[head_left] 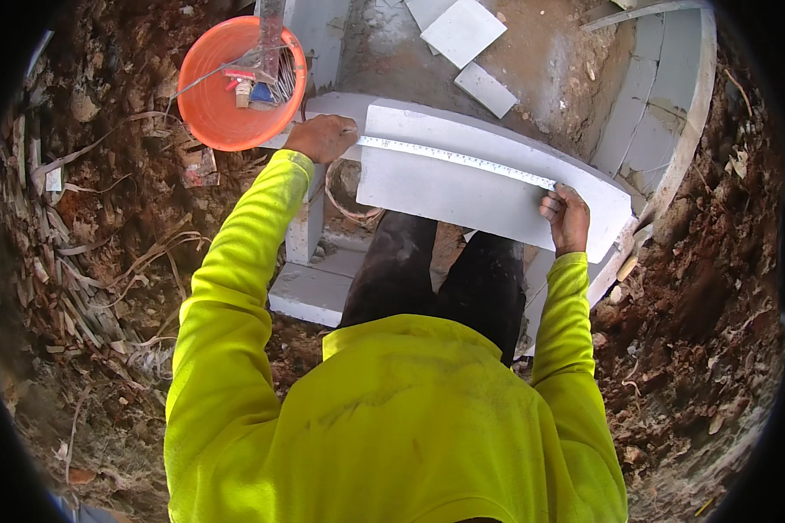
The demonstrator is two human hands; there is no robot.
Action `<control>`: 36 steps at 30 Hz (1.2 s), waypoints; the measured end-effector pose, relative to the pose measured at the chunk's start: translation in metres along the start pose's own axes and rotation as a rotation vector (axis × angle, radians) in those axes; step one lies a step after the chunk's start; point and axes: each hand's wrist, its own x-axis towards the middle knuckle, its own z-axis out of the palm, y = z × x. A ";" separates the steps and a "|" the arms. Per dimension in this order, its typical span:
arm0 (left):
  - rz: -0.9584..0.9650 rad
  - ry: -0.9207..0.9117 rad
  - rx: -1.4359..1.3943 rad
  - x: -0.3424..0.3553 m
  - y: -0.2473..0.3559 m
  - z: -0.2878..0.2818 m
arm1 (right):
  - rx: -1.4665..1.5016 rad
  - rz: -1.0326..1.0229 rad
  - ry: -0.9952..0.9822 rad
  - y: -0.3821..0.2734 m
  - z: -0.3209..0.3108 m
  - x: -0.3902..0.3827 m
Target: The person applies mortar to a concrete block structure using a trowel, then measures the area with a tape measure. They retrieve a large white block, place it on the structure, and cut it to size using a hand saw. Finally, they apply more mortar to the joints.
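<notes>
A white tape measure [453,157] is stretched along a pale grey block [462,196] that lies across in front of my legs. My left hand [323,138] is closed round the tape's left end, just past the block's left edge; the tape's case, if it is there, is hidden in the fist. Toward the block's right side, my right hand [569,218] pinches the other end of the tape, its fingers bent over the block's face. Between the two hands the tape runs taut, slanting down to the right.
An orange bucket [208,113] with tools and nails inside stands beyond my left hand. Cut block pieces [464,33] lie on the dirt inside a low block wall [641,105]. A round pipe opening [347,187] sits below my left hand. Rough reddish soil [689,288] surrounds the wall.
</notes>
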 end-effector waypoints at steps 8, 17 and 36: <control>0.074 -0.136 0.060 0.047 -0.013 -0.016 | -0.095 -0.018 0.268 -0.004 -0.040 0.015; 0.164 -0.091 0.118 0.060 -0.022 -0.009 | -0.160 -0.053 0.275 -0.002 -0.040 0.018; 0.167 -0.028 0.083 0.053 -0.012 -0.014 | -0.146 -0.117 0.431 -0.014 -0.110 0.038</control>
